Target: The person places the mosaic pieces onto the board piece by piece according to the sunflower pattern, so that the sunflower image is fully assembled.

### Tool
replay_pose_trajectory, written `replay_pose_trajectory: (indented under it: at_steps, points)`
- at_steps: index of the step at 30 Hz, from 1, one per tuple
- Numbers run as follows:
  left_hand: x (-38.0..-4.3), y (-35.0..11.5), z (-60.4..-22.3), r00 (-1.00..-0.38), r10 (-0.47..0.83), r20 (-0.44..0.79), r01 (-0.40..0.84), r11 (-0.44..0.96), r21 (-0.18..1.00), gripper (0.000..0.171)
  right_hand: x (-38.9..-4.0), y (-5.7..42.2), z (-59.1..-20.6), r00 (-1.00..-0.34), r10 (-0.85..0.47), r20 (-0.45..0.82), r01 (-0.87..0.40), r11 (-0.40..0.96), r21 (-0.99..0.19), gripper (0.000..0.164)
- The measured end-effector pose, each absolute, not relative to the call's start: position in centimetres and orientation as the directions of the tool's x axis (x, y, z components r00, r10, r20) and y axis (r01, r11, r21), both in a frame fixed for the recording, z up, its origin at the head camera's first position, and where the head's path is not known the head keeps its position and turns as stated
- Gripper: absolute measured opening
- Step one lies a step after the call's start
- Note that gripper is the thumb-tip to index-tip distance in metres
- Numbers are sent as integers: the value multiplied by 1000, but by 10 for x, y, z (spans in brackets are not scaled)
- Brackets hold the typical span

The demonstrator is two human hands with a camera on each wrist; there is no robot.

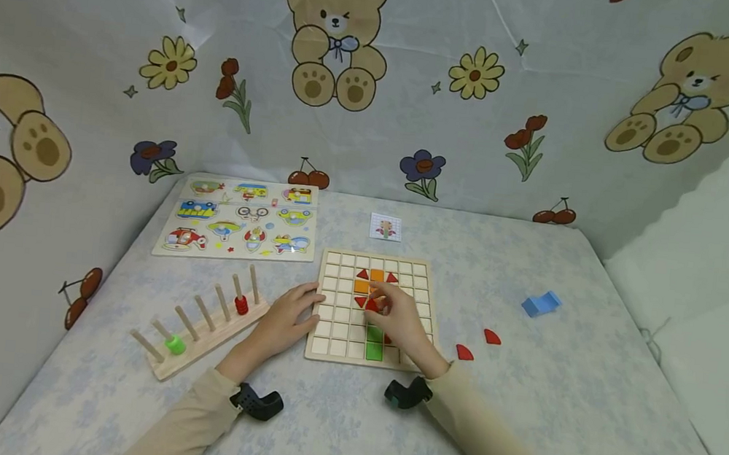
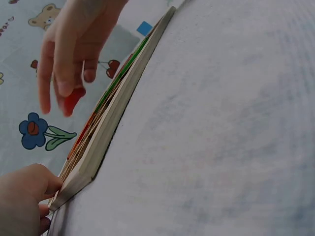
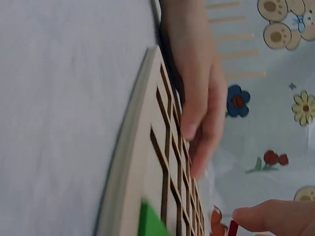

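Observation:
A wooden grid board lies flat on the table, with orange squares, red triangles and green squares in its cells. My left hand rests its fingertips on the board's left rim. Over the middle of the board, my right hand pinches a small red piece between thumb and finger. In the left wrist view this piece hangs just above the board; its full shape is partly hidden by the fingers. The right hand covers some cells in the head view.
Two red quarter-circle pieces lie right of the board, with a blue block farther off. Behind the board is a small pattern card. A vehicle puzzle and a wooden peg rack with green and red rings stand at left.

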State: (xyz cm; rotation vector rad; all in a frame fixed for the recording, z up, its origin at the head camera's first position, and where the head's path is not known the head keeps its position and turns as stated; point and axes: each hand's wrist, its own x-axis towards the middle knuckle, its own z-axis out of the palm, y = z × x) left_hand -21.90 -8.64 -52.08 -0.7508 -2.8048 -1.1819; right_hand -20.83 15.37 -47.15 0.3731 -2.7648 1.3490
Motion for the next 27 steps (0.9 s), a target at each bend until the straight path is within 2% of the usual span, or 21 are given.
replay_pose_trajectory:
  at_steps: [4,9,21,27]
  points:
    - [-220,-85,-522,-878,435,198,447,599,664,38,-211,123,-477,-952,-276,136,-282,612,-739,48]
    - [-221,-84,-523,-873,445,198,457,609,648,38,-214,111,-483,-951,-271,149,-296,664,-687,45]
    - [-219,-89,-522,-879,432,200,449,614,649,38,-209,113,-485,-928,-335,163,-349,628,-695,39]
    - [-219,-88,-523,-881,430,197,446,617,649,38,-202,147,-479,-940,-303,158,-327,662,-675,35]
